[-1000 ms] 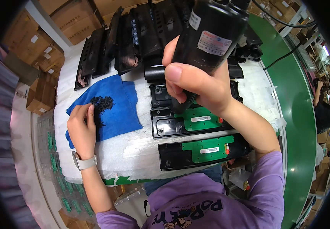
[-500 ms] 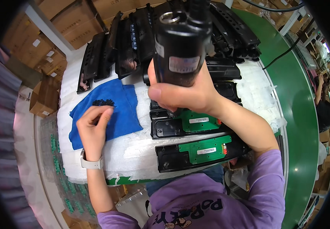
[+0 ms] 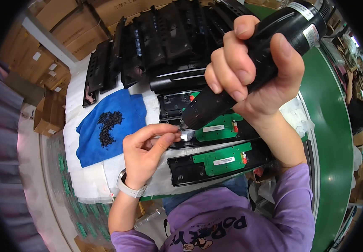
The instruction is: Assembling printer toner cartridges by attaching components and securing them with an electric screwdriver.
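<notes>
My right hand (image 3: 269, 90) grips a black electric screwdriver (image 3: 206, 109), tilted with its nose down to the left. Just beneath that nose, my left hand (image 3: 141, 151) pinches thumb and forefinger together by the driver's silvery tip; anything between them is too small to make out. Both hands are over the left part of a black panel fitted with a green circuit board (image 3: 215, 129). A similar black panel (image 3: 183, 171) lies nearer to me with its own green board (image 3: 219, 160). To the left, small black screws (image 3: 109, 126) are heaped on a blue cloth (image 3: 133, 105).
Several long black housings (image 3: 164, 42) crowd the far side of the white-covered table (image 3: 74, 126). A green surface (image 3: 332, 138) runs along the right. Cardboard boxes (image 3: 49, 109) stand at the left, above trays holding green parts (image 3: 80, 210).
My left hand has moved right from the screw pile to the driver's nose. My right hand has gone up and right, tipping the screwdriver from upright to slanted.
</notes>
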A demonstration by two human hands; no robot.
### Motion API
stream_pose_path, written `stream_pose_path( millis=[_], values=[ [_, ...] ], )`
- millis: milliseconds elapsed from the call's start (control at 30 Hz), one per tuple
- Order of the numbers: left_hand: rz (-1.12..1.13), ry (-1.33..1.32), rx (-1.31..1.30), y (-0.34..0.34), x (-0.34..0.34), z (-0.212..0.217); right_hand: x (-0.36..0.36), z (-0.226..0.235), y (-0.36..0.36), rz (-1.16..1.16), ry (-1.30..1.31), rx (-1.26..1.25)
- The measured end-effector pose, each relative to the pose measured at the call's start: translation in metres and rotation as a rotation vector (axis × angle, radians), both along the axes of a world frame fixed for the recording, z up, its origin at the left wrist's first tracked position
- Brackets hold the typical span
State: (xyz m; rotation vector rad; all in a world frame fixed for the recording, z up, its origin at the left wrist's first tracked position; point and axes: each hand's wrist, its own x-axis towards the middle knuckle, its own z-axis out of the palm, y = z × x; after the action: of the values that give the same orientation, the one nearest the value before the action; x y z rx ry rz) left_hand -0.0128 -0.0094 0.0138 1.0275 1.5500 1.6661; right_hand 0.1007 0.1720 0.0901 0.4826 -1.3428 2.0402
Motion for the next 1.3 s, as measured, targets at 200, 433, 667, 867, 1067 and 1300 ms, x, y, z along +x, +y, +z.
stream_pose_path(
  millis=[200,433,667,867,1067,1300],
  values=[
    [-0.075,-0.077,0.012,0.003,0.006,-0.001,0.004,-0.014,0.003,0.021,0.058,-0.085],
    [-0.073,-0.138,0.002,0.004,0.008,-0.007,0.007,-0.019,-0.007,-0.055,0.038,-0.098],
    [0.001,-0.182,0.009,0.013,0.016,0.003,0.012,-0.014,-0.001,-0.048,-0.176,-0.115],
    [-0.037,0.786,0.044,0.016,0.002,-0.015,0.015,-0.026,-0.007,-0.084,-0.317,0.118],
    [-0.120,0.801,-0.009,0.019,0.007,-0.020,0.010,-0.030,-0.014,-0.165,-0.316,0.172],
    [-0.026,0.839,-0.003,0.020,0.014,-0.009,-0.002,-0.030,-0.017,-0.354,-0.070,0.630]
  ],
)
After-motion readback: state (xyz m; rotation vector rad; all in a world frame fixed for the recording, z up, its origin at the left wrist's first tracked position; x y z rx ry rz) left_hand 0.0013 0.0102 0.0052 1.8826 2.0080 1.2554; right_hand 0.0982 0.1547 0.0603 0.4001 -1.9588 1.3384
